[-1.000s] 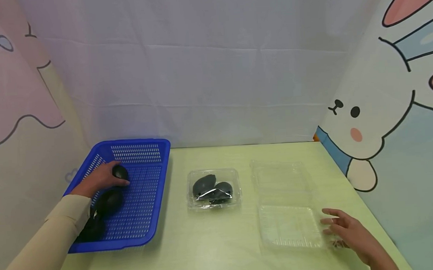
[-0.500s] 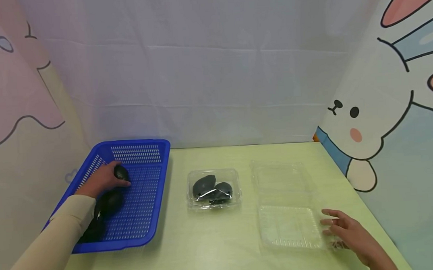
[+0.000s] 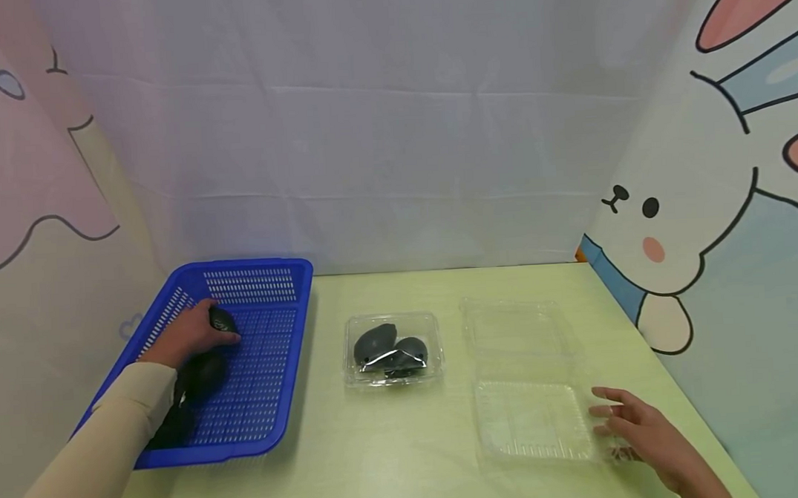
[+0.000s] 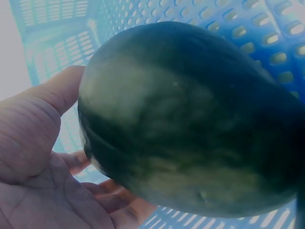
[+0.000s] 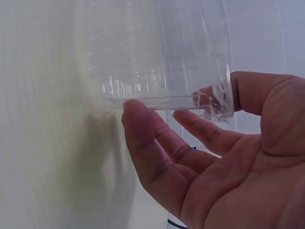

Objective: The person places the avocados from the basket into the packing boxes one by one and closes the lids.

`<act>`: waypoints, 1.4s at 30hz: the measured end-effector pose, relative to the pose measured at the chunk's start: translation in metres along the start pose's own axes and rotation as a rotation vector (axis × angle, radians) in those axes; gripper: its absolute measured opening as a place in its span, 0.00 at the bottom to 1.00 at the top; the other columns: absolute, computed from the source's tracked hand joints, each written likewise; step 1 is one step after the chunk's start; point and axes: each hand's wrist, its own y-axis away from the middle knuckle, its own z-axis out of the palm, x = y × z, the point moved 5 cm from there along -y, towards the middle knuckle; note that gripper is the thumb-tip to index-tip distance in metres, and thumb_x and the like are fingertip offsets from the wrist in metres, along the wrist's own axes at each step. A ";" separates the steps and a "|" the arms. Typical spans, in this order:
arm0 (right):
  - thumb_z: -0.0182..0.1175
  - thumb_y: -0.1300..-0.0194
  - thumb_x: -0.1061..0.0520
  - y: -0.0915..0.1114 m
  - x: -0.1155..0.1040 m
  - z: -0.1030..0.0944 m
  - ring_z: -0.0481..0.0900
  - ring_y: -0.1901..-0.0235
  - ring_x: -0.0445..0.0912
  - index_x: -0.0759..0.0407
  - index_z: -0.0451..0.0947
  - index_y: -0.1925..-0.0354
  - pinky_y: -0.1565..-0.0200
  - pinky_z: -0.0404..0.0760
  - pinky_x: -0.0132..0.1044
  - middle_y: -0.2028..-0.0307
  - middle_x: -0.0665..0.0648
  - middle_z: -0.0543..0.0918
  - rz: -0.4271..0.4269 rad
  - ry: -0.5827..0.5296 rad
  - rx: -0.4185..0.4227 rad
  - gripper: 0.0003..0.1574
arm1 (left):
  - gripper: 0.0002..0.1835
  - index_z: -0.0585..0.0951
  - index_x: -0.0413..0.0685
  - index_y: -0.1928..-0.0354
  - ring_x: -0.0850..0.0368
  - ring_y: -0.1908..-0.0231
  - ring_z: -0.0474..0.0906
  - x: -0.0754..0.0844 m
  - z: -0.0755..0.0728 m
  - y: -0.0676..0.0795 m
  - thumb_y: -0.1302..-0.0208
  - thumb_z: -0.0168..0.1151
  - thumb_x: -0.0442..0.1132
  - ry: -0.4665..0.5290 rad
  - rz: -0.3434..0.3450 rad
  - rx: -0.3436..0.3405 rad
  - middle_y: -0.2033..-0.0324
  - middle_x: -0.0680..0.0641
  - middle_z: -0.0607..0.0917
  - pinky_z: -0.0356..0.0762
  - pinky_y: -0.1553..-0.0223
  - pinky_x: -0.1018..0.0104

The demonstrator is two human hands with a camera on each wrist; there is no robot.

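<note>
In the head view my left hand (image 3: pixel 187 334) reaches into the blue basket (image 3: pixel 269 446) and grips a dark green avocado (image 3: pixel 222 320) between thumb and fingers. Nearer me, under the wrist, lie more dark avocados (image 3: pixel 207 371). The left wrist view is filled by a glossy avocado (image 4: pixel 186 124), thumb at its left end and fingers below it. My right hand (image 5: pixel 228 167) has curled fingers and thumb at the side rim of an opened clear plastic clamshell box (image 3: pixel 533 420), which lies flat on the table, lid folded back away from me.
A closed clear clamshell box (image 3: pixel 425 326) with dark avocados in it stands mid-table, between the basket and the opened box. The pale yellow-green table (image 3: pixel 381 458) ends at a white cloth backdrop (image 3: pixel 381 146), with cartoon-printed cloth (image 3: pixel 700 243) at the sides.
My left forearm has shifted slightly right, the hand staying round the avocado in the basket. The right hand and both clear boxes keep their places.
</note>
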 end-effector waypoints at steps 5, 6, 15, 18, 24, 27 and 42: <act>0.50 0.22 0.61 0.001 0.000 0.002 0.82 0.46 0.58 0.70 0.54 0.24 0.55 0.84 0.49 0.37 0.74 0.75 -0.007 -0.014 -0.012 0.35 | 0.56 0.50 0.19 0.27 0.15 0.38 0.60 0.001 -0.005 0.003 0.38 0.72 0.50 0.002 -0.002 -0.001 0.35 0.14 0.59 0.64 0.41 0.23; 0.51 0.22 0.61 0.001 -0.001 0.002 0.82 0.46 0.58 0.70 0.54 0.24 0.55 0.84 0.49 0.37 0.74 0.75 -0.008 -0.015 -0.014 0.35 | 0.56 0.50 0.20 0.26 0.15 0.38 0.60 0.002 -0.006 0.004 0.38 0.72 0.51 -0.004 0.002 0.004 0.35 0.14 0.59 0.64 0.41 0.23; 0.52 0.22 0.61 0.002 -0.001 0.007 0.83 0.47 0.57 0.69 0.55 0.24 0.56 0.84 0.48 0.38 0.73 0.76 -0.018 -0.018 -0.009 0.35 | 0.54 0.52 0.25 0.24 0.16 0.38 0.61 0.026 -0.022 0.014 0.36 0.71 0.53 -0.030 0.078 0.049 0.35 0.15 0.61 0.66 0.43 0.23; 0.51 0.22 0.61 0.001 -0.002 0.008 0.83 0.47 0.57 0.69 0.55 0.24 0.56 0.84 0.48 0.38 0.72 0.77 -0.017 -0.015 -0.004 0.35 | 0.53 0.54 0.26 0.24 0.18 0.39 0.63 0.038 -0.024 0.018 0.37 0.71 0.53 -0.045 0.105 0.059 0.36 0.16 0.63 0.68 0.43 0.24; 0.51 0.22 0.62 0.002 -0.002 0.009 0.83 0.47 0.57 0.70 0.55 0.24 0.56 0.84 0.49 0.38 0.73 0.76 -0.026 -0.018 -0.010 0.34 | 0.53 0.56 0.29 0.24 0.22 0.36 0.62 0.066 -0.028 0.030 0.38 0.72 0.55 -0.067 0.171 0.077 0.33 0.20 0.64 0.69 0.43 0.25; 0.51 0.22 0.62 0.002 -0.001 0.009 0.83 0.47 0.57 0.70 0.55 0.24 0.55 0.84 0.49 0.38 0.73 0.76 -0.031 -0.020 -0.014 0.34 | 0.53 0.57 0.31 0.23 0.23 0.36 0.63 0.085 -0.030 0.039 0.38 0.72 0.56 -0.085 0.211 0.092 0.32 0.22 0.64 0.71 0.44 0.26; 0.51 0.20 0.60 0.002 0.000 0.008 0.82 0.46 0.58 0.69 0.55 0.23 0.54 0.84 0.49 0.37 0.72 0.76 -0.013 -0.030 -0.024 0.34 | 0.49 0.62 0.50 0.22 0.36 0.53 0.82 0.184 -0.024 0.105 0.40 0.76 0.53 -0.076 0.389 0.153 0.31 0.29 0.65 0.84 0.60 0.43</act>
